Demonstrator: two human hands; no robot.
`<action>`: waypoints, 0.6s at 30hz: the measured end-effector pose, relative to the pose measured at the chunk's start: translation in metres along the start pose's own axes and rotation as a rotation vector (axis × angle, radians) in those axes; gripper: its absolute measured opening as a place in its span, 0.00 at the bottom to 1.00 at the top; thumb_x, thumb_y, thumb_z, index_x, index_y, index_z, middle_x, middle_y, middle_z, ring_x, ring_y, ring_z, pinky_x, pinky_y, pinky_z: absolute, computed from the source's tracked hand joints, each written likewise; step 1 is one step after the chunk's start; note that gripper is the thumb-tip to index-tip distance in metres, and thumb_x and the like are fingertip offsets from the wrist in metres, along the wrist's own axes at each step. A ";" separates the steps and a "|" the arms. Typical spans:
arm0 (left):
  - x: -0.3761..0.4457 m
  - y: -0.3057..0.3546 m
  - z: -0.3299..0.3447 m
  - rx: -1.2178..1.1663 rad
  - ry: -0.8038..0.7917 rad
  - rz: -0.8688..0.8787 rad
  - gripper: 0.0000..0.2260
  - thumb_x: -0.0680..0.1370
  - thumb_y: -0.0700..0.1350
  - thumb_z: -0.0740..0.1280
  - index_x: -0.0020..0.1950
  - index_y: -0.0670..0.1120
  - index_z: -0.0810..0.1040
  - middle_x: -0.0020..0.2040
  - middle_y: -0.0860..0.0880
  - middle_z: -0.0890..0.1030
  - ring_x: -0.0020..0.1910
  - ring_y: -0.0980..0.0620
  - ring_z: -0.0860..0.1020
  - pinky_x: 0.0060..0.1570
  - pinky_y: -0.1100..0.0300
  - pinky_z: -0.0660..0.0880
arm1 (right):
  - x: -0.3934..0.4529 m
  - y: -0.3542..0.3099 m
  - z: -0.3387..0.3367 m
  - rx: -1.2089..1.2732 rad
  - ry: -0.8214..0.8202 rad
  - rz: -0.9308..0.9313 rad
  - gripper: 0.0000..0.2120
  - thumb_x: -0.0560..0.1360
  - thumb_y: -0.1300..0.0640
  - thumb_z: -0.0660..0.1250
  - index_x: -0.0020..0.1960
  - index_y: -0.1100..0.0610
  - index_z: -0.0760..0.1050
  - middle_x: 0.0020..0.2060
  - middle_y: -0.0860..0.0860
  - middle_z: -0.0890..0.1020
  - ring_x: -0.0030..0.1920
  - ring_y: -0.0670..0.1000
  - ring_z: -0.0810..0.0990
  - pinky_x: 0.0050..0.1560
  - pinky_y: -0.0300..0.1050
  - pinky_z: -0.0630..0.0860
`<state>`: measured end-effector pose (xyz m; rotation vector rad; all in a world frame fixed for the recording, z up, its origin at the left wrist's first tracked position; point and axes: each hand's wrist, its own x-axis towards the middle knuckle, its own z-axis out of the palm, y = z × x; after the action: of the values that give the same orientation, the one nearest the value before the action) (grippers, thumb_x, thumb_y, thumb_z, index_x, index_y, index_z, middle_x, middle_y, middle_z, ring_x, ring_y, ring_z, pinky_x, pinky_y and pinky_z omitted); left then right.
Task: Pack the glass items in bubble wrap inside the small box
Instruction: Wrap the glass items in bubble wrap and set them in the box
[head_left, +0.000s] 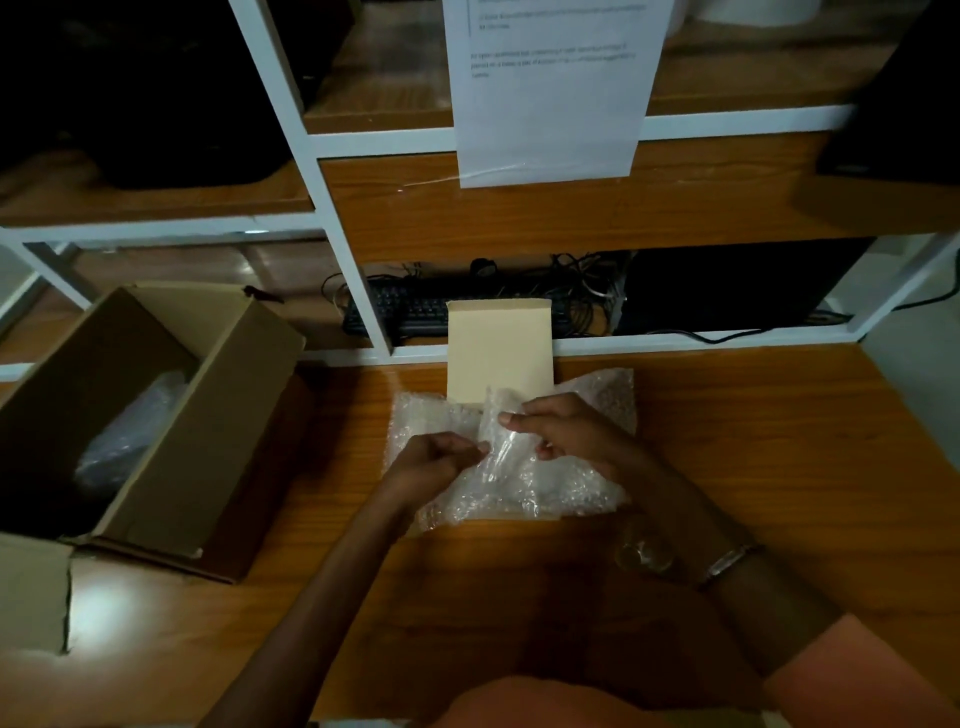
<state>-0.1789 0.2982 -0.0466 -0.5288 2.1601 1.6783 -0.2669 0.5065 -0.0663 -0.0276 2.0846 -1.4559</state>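
A crumpled sheet of clear bubble wrap lies over the small cream box, whose open lid stands upright behind it. My left hand pinches a raised fold of the wrap from the left. My right hand pinches the same fold from the right, fingertips nearly meeting. A clear glass item seems to sit inside the fold, only faintly visible. A small clear glass stands on the table beside my right forearm.
A large open brown carton stands at the left, with a wrapped bundle inside. A white-framed shelf runs along the back, holding a keyboard and cables. A paper sheet hangs above.
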 end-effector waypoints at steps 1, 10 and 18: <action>0.003 -0.005 0.005 -0.020 0.026 -0.005 0.10 0.83 0.52 0.72 0.62 0.49 0.83 0.57 0.50 0.84 0.55 0.53 0.81 0.48 0.58 0.76 | 0.006 0.001 0.005 -0.040 0.015 0.013 0.31 0.72 0.39 0.79 0.62 0.63 0.82 0.50 0.57 0.85 0.45 0.50 0.84 0.55 0.52 0.85; 0.022 -0.060 0.034 0.437 0.295 0.113 0.22 0.85 0.47 0.69 0.78 0.44 0.75 0.74 0.42 0.79 0.71 0.42 0.79 0.69 0.48 0.77 | 0.062 0.002 0.052 -0.441 -0.074 0.041 0.20 0.79 0.38 0.71 0.56 0.56 0.80 0.44 0.53 0.83 0.47 0.56 0.87 0.47 0.49 0.84; 0.021 -0.071 0.039 1.019 0.346 0.263 0.17 0.85 0.51 0.68 0.73 0.49 0.80 0.65 0.47 0.82 0.56 0.45 0.85 0.51 0.50 0.84 | 0.059 0.024 0.055 -0.408 -0.031 -0.173 0.21 0.79 0.52 0.75 0.69 0.59 0.80 0.63 0.50 0.83 0.59 0.48 0.80 0.55 0.41 0.75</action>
<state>-0.1607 0.3187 -0.1255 -0.2310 3.0254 0.3869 -0.2827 0.4494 -0.1260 -0.3948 2.3662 -1.0898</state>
